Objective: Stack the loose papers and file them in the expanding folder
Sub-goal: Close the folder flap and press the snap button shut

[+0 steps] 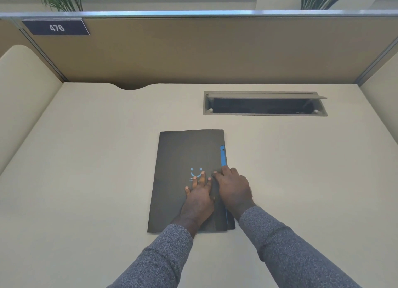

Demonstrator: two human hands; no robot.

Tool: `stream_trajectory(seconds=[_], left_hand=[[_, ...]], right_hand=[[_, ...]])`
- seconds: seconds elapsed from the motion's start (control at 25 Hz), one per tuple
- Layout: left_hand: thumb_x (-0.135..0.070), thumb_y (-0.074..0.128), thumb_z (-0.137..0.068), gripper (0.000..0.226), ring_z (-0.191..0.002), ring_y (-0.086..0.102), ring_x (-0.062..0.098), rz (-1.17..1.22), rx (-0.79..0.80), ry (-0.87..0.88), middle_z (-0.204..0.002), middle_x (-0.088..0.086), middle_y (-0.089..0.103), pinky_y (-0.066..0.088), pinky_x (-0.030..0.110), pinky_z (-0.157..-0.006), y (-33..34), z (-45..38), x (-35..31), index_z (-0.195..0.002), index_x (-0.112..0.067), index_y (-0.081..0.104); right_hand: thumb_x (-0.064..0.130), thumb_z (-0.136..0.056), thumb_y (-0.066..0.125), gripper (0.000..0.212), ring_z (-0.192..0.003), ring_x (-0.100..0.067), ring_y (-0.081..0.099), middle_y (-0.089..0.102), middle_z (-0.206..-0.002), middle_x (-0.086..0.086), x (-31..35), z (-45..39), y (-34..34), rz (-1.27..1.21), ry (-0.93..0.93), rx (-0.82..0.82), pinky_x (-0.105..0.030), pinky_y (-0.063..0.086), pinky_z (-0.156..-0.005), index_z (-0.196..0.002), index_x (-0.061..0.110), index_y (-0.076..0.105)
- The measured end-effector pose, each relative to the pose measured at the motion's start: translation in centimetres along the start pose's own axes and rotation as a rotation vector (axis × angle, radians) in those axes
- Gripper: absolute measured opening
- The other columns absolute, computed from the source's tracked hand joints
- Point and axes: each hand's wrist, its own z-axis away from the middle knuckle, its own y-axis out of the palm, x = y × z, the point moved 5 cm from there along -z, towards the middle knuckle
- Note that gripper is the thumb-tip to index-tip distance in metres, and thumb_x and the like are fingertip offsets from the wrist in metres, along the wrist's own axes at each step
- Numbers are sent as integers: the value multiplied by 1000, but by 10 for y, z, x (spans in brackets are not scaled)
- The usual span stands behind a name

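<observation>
- The expanding folder (189, 180) is laid closed on the counter (86, 180) at frame centre, its long axis running toward the top of the frame.
- The left hand (199, 198) is pressed flat on it, nothing grasped.
- The right hand (233, 188), lower right of centre, is nearer the blue-edged opening side; its grip is flat, nothing seen held. No loose papers are seen.

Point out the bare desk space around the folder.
Bare cream desk lies left of the black expanding folder, up to the side panel. More lies right of it, below the grey cable hatch. Crowded: the folder itself, with left hand and right hand pressing it.
</observation>
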Motion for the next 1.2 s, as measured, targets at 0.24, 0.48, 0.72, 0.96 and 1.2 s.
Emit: stream_trajectory(seconds=[0.24, 0.48, 0.72, 0.96, 1.2], left_hand=[[-16, 46, -94, 43, -148, 20, 18, 225, -298, -118, -160, -2, 26, 26, 36, -117, -33, 34, 43, -136, -18, 49], [-27, 53, -86, 49, -124, 44, 30, 130, -403, -474, -140, 5, 46, 45, 43, -95, -47, 79, 108, -135, -20, 48], [-29, 54, -87, 51, -112, 55, 29, 404, -365, -508, -126, 7, 51, 47, 40, -90, -43, 79, 132, -137, -23, 49], [-29, 57, -83, 46, -104, 61, 29, 494, -370, -515, -123, 6, 61, 49, 41, -92, -65, 69, 155, -129, -23, 59], [-35, 52, -77, 52, -107, 61, 30, 551, -435, -543, -125, 6, 63, 50, 44, -93, -95, 55, 181, -126, -24, 62]], right_hand=[[15, -89, 40, 51, -127, -19, 42, 46, -144, 7, -23, 42, 1, -455, 326, -32, -40, 47, -95, -137, 32, 49], [26, -91, 47, 44, -120, -25, 44, 53, -130, 3, -8, 79, 1, -479, 465, 71, -40, 43, -88, -134, 18, 44], [40, -73, 45, 56, -115, -26, 50, 61, -120, -1, 5, 74, 9, -724, 558, 138, -44, 47, -95, -126, 22, 55], [22, -86, 56, 59, -129, -20, 46, 46, -142, 1, 22, 60, 2, -944, 587, 141, -41, 39, -108, -144, 22, 43], [22, -85, 53, 57, -83, -11, 58, 58, -104, 3, 55, 21, 1, -1024, 536, 156, -24, 50, -73, -142, 27, 44]])
